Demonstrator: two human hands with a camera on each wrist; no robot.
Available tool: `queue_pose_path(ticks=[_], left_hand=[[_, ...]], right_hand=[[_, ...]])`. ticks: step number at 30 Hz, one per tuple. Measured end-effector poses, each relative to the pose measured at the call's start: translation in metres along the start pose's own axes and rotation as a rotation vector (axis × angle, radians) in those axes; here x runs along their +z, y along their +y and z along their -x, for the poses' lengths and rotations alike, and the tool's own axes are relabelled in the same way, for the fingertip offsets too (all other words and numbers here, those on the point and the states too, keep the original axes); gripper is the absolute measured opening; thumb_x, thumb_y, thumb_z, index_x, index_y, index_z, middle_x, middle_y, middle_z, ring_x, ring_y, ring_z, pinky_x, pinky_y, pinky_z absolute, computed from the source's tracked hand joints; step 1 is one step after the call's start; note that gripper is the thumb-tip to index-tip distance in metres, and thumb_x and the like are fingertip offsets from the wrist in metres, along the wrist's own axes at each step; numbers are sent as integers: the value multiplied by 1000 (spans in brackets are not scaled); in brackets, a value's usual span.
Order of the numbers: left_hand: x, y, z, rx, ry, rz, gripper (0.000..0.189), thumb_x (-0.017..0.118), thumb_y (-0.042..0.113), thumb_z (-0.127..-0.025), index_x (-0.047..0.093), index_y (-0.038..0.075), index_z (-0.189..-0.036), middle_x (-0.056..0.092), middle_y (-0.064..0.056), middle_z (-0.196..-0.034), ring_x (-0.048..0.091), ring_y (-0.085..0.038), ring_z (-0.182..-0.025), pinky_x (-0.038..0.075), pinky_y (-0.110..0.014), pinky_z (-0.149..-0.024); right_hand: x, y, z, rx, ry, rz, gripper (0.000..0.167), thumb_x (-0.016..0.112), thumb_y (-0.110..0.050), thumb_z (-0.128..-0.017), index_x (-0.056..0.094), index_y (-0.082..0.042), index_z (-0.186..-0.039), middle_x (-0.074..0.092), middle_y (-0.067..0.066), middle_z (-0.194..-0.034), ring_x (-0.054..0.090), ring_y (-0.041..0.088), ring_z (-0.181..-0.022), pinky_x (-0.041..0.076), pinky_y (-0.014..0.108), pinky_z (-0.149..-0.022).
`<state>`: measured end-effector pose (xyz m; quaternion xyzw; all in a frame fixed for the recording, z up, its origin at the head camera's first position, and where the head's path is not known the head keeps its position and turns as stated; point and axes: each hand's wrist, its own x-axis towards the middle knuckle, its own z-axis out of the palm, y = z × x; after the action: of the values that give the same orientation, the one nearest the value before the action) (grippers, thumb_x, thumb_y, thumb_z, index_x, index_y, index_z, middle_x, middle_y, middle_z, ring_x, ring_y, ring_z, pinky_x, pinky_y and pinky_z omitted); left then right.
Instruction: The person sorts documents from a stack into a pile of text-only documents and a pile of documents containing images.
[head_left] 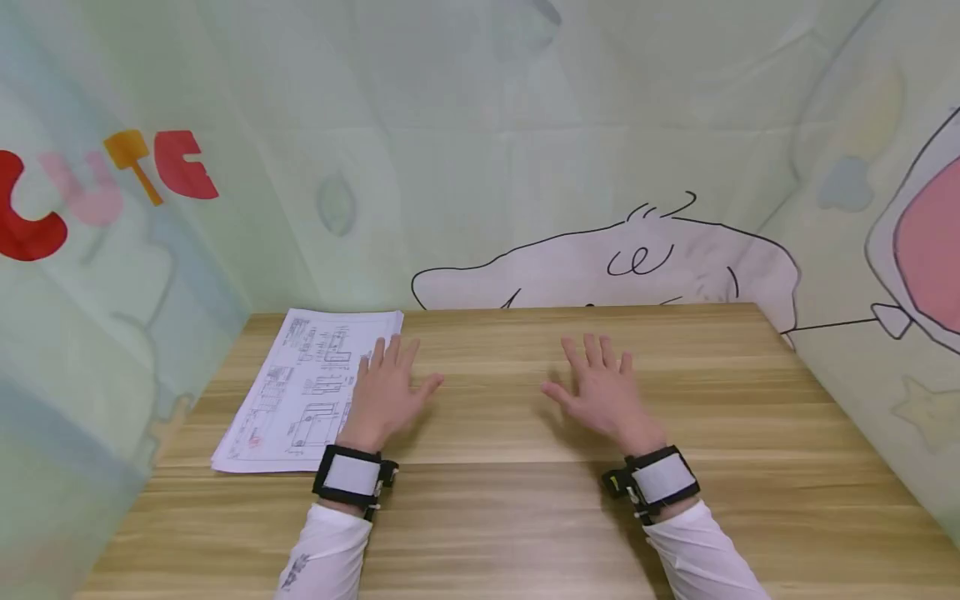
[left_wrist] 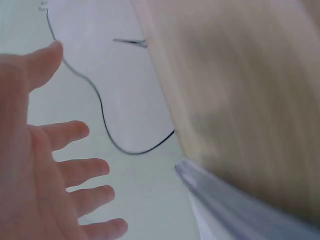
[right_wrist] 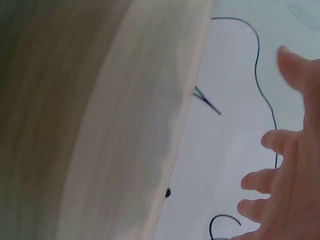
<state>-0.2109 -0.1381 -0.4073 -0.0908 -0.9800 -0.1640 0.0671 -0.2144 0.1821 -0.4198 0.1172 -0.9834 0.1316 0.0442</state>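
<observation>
A stack of white paper sheets (head_left: 300, 392) printed with line drawings lies on the left part of the wooden table (head_left: 480, 517). My left hand (head_left: 386, 396) is held palm down with fingers spread, overlapping the right side of the stack in the head view. In the left wrist view, the left hand (left_wrist: 35, 165) shows nothing in its palm, and the edge of the paper stack (left_wrist: 240, 200) appears below right. Over the table right of centre is my right hand (head_left: 600, 392), fingers straight and apart. The right wrist view shows that hand (right_wrist: 290, 185) holding nothing.
A cloth backdrop (head_left: 465, 150) with cartoon drawings and coloured letters hangs behind the table and along both sides. Each wrist wears a black strap, the left strap (head_left: 352, 477) and the right strap (head_left: 660, 479), above white sleeves.
</observation>
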Motion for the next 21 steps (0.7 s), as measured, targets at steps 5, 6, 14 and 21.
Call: queue_pose_path(ticks=[5, 6, 14, 21], left_hand=[[-19, -21, 3, -11, 81, 16, 70, 49, 52, -99, 43, 3, -148, 37, -31, -154, 30, -51, -145, 29, -65, -115], [-23, -26, 5, -20, 82, 23, 69, 48, 51, -100, 43, 2, -148, 37, -31, -154, 30, -51, -145, 29, -65, -115], [-41, -65, 17, -90, 67, 25, 64, 49, 42, -102, 42, -3, -147, 35, -36, -152, 29, -56, -143, 28, -66, -115], [-49, -90, 23, -115, 86, -14, 59, 52, 35, -100, 45, -6, -143, 38, -38, -148, 36, -55, -138, 33, -67, -111]], right_hand=[[-3, -17, -2, -42, 31, -99, 78, 57, -49, -96, 29, -7, -156, 20, 32, -160, 16, 53, -149, 13, 74, -115], [-3, -21, -2, -44, 29, -129, 77, 58, -48, -96, 30, -7, -156, 20, 32, -160, 16, 53, -149, 14, 74, -115], [4, -45, -4, -15, 87, -249, 67, 61, -39, -96, 42, -2, -149, 33, 34, -154, 31, 52, -144, 28, 66, -115], [15, -72, -12, 44, 88, -369, 62, 61, -40, -96, 47, -7, -147, 40, 28, -153, 39, 45, -142, 32, 58, -117]])
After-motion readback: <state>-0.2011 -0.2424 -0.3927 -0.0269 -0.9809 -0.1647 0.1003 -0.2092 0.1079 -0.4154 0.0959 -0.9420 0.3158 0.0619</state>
